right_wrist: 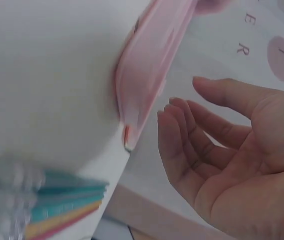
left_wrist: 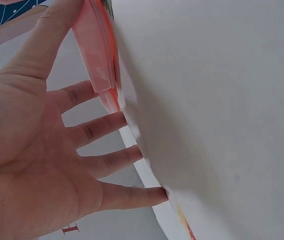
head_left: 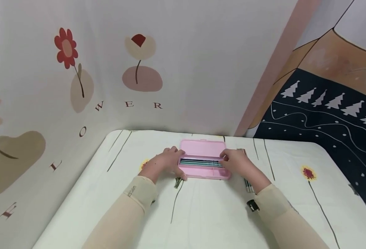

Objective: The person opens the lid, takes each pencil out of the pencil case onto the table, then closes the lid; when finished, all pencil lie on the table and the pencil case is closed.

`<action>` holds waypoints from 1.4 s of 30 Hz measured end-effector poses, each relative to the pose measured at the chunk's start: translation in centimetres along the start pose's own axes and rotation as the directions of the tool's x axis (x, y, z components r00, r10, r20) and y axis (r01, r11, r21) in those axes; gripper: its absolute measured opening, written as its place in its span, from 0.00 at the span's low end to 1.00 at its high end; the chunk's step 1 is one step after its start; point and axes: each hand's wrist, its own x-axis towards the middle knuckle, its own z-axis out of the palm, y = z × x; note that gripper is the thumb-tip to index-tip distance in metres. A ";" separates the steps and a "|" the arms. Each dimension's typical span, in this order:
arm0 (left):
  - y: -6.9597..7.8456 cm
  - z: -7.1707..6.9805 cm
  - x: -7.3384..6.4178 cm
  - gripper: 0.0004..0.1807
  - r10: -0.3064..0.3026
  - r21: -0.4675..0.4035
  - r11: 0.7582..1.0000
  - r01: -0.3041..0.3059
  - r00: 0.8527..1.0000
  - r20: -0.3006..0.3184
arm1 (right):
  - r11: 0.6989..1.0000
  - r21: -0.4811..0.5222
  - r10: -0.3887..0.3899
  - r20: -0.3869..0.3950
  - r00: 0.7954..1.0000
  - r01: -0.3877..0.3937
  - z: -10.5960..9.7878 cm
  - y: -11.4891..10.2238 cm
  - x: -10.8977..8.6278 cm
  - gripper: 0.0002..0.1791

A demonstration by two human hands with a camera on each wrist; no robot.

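Note:
A pink pencil case lies with its lid raised on the far side. Several dark and green pens rest inside it. My left hand is at the case's left end, its fingers spread and straight; in the left wrist view the thumb touches the case wall. Above the case's right end is my right hand. In the right wrist view its fingers are loosely bent, with nothing between them. More pens, with clear ends and coloured barrels, lie to the right, partly hidden by the right arm in the head view.
The case lies on a white flower-printed cloth. A white curtain with flowers and letters hangs behind and at the left. Dark fabric with white trees borders the right side. A black device is by the right sleeve.

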 end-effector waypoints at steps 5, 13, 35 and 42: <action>0.1 -0.1 -0.1 0.62 0.003 0.005 1.000 -0.003 1.000 0.000 | 0.999 0.013 -0.038 0.037 0.999 0.038 1.2 -1.3 0.6 0.16; 0.2 -0.2 -0.1 0.62 0.012 0.001 1.000 -0.012 1.000 -0.005 | 0.994 -0.006 -0.108 0.066 0.992 0.109 2.6 -2.7 1.3 0.11; -0.1 -0.2 0.1 0.63 0.030 0.015 0.999 -0.031 1.000 0.006 | 0.985 -0.046 -0.161 0.122 0.979 0.168 4.0 -3.0 2.7 0.07; 0.0 -0.3 0.0 0.63 0.031 0.005 0.999 -0.031 0.999 0.007 | 0.983 -0.029 -0.174 0.173 0.970 0.181 3.6 -3.0 3.1 0.08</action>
